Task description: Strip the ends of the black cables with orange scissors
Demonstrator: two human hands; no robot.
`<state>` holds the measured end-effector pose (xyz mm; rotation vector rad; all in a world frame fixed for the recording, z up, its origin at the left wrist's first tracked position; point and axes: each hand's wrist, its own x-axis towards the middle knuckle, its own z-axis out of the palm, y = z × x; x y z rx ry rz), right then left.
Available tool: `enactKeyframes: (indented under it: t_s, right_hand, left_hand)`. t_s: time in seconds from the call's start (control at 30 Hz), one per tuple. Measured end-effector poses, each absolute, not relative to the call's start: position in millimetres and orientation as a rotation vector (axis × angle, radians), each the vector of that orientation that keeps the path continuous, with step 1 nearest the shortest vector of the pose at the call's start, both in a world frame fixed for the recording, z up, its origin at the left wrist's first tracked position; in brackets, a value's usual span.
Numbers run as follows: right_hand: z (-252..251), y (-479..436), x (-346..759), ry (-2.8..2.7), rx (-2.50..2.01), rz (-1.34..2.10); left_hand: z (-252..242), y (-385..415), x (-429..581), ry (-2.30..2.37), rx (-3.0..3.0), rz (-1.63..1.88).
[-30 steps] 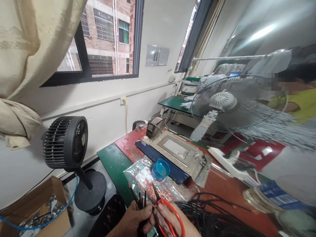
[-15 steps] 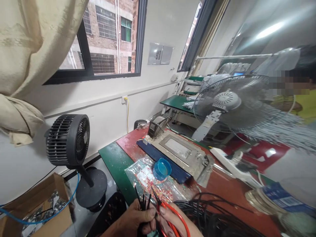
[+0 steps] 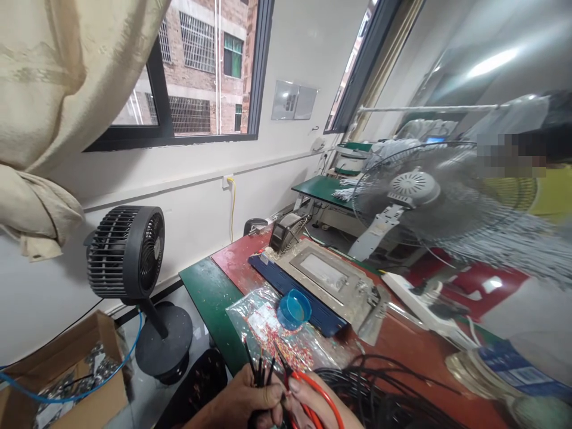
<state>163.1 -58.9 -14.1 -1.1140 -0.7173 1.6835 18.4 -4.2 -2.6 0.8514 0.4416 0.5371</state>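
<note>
At the bottom edge of the view, my left hand [image 3: 257,396] is closed around several short black cable ends [image 3: 259,372] that point up. Close beside it on the right, my right hand [image 3: 308,402] grips a pair of scissors with red-orange loop handles [image 3: 328,394]; their dark blades point up and left, next to the cables. Fingers of both hands meet or nearly meet, and their lower parts are cut off by the frame. Beyond them lies a clear plastic bag [image 3: 243,307] strewn with small red and yellowish bits, with a blue round tub [image 3: 294,308] on it.
A coil of black cable [image 3: 370,381] lies right of my hands. Behind the tub sits a beige heating-plate-like device [image 3: 330,277] with a dark blue strip [image 3: 297,295]. A white power strip [image 3: 424,310], a spinning fan [image 3: 413,187], a black fan [image 3: 127,253] and a carton [image 3: 105,333] surround the table.
The view has shifted slightly. Both hands keep nearly the same place and grip, with the cables and scissors still in them. The person at the far right has moved a little.
</note>
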Motion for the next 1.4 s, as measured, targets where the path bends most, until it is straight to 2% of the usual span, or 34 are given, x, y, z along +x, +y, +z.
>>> enactKeyframes:
  t_s: [0.4, 0.77, 1.4]
  right_hand:
    - [-13, -51, 162, -0.784, -1.182, 1.687]
    - [-5, -43, 158, -0.897, -1.274, 1.569]
    - [-5, -41, 155, -0.903, -1.291, 1.609]
  left_hand:
    - [-16, 0, 21, 0.468, 0.929, 0.589]
    - [-19, -2, 22, 0.581, 0.902, 0.664]
    - [-14, -5, 23, 0.69, 0.896, 0.706]
